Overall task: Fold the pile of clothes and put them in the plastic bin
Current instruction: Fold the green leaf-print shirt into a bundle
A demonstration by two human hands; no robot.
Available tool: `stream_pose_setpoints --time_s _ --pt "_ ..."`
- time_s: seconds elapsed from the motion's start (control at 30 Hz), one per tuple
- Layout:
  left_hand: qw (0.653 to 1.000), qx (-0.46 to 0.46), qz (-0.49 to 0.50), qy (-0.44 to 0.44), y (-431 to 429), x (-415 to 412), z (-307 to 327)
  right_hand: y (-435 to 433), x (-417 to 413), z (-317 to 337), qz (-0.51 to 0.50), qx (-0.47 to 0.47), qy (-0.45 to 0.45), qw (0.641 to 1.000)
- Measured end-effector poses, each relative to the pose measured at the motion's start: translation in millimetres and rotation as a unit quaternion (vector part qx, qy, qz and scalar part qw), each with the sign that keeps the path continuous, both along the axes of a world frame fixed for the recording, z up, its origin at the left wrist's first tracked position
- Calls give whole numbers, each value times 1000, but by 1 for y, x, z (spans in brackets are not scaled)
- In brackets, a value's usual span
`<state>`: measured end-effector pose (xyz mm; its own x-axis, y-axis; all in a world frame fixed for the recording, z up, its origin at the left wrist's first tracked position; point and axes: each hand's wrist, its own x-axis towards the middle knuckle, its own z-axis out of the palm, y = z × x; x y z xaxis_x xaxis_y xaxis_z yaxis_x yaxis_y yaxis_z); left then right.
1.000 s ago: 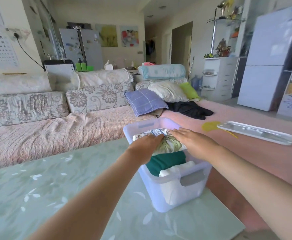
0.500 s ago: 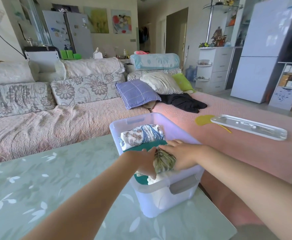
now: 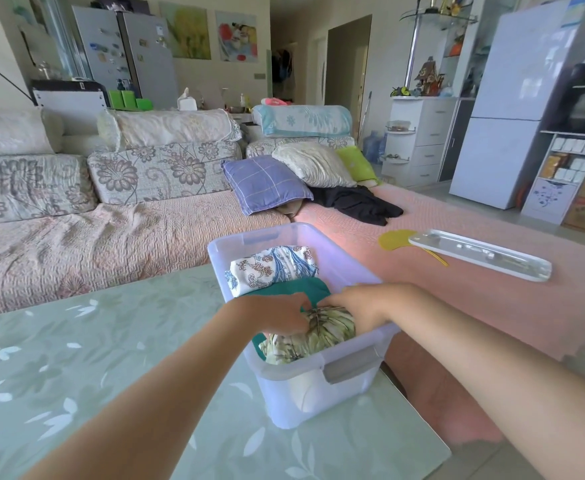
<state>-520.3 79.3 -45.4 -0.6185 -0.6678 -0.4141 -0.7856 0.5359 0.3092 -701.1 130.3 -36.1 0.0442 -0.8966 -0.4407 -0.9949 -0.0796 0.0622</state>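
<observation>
A translucent plastic bin stands on the pale green table at its right edge. Inside lie a folded white garment with blue and red print at the far end, a teal garment under it, and a folded green leaf-print garment at the near end. My left hand grips the left side of the leaf-print garment. From the right, my right hand holds that same garment, fingers tucked behind it. A white item shows through the bin's front wall.
The bin's lid lies on the pink bed cover beside a yellow flat object. A black garment lies near the pillows. A floral sofa runs along the left behind the table. A refrigerator and shelves stand at the right.
Both hands have carried the leaf-print garment from the bin's far end to its near end and pushed it lower, uncovering the printed white garment and the teal one.
</observation>
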Motion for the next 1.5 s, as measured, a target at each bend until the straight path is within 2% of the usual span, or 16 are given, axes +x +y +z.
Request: stream_pose_setpoints --time_s 0.07,0.13,0.27,0.33,0.43,0.53,0.67,0.8,0.9,1.0,1.2,1.33,1.5 --pt "1000 2 -12 -6 4 0 -1 1 4 13 -61 84 -79 991" --pt "1000 0 -22 3 3 1 -4 -1 8 24 -62 107 -110 986" --pt "997 -47 -60 -22 2 0 -14 0 23 15 -33 124 11 992" --pt "996 -53 -66 -12 4 -2 -14 1 27 0 -27 123 25 992" --pt "992 -94 -86 13 6 -4 -11 2 22 0 -61 71 -37 995" --pt "986 -123 -108 -28 10 -7 -14 6 22 -1 -84 41 -102 990" --pt "988 -109 -89 -61 10 -13 -19 12 32 1 -88 34 -113 989" --pt "991 -131 -39 -6 6 -1 -7 17 43 15 -93 -50 -136 985" --pt "980 -192 21 40 2 22 8 19 60 21 -94 -131 -187 969" --pt "965 -232 55 109 1 53 19 21 89 29 -75 -182 -216 956" --pt "951 -235 137 145 25 155 40 27 183 42 -27 -245 -279 928" --pt "939 -227 215 140 47 261 34 24 274 31 26 -215 -308 926" --pt "907 -221 335 128 72 404 0 25 411 2 113 -152 -310 932"
